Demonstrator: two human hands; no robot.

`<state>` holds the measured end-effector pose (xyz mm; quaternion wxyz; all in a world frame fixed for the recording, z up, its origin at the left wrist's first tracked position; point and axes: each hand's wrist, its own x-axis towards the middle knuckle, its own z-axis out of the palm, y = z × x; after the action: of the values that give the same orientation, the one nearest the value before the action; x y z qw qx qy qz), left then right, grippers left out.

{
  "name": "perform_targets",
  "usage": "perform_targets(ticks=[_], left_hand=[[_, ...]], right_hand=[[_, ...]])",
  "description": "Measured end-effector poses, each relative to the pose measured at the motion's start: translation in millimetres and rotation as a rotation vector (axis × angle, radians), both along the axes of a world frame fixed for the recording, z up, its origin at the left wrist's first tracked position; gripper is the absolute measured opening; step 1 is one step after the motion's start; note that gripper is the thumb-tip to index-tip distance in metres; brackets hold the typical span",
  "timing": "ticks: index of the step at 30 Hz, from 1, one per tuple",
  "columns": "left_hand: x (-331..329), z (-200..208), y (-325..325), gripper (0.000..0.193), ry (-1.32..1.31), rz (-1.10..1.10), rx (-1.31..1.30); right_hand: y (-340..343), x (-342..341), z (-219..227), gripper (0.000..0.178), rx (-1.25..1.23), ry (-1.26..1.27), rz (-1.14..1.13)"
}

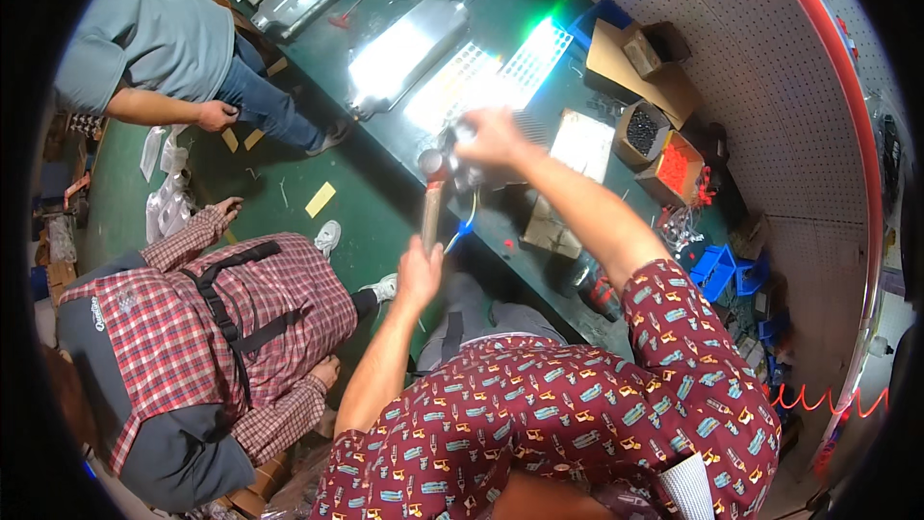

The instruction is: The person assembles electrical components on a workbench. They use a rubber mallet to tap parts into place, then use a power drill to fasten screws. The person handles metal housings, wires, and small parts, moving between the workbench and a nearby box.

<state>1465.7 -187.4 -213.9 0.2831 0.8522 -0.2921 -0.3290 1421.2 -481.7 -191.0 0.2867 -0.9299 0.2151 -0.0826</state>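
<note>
My left hand (419, 272) is closed round the handle of a hammer (431, 217), just off the front edge of the green workbench (390, 149). The hammer stands head up, with its round metal head close to a shiny metal part (464, 171) at the bench edge. Over that part, my right hand (493, 138) has its fingers curled on a piece of it; motion blur hides the exact shape. Below the metal part hangs a pale cord with a blue piece (466, 227).
Bright metal plates (404, 53) and a perforated sheet (534, 63) lie farther along the bench. Open boxes of black pieces (642, 130) and red pieces (677, 169) stand at right, near blue bins (714, 272). Two people, in plaid (279, 303) and grey-blue (178, 29), are at left.
</note>
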Motion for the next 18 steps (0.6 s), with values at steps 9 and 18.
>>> perform_targets(ticks=[9,18], left_hand=[[17,44,-14,0.022,0.062,0.361,-0.502],[-24,49,-16,0.027,0.411,0.375,-0.374]], right_hand=[[-44,-44,11,0.045,0.302,-0.309,-0.172],[-42,-93,7,0.034,0.554,-0.498,-0.46]])
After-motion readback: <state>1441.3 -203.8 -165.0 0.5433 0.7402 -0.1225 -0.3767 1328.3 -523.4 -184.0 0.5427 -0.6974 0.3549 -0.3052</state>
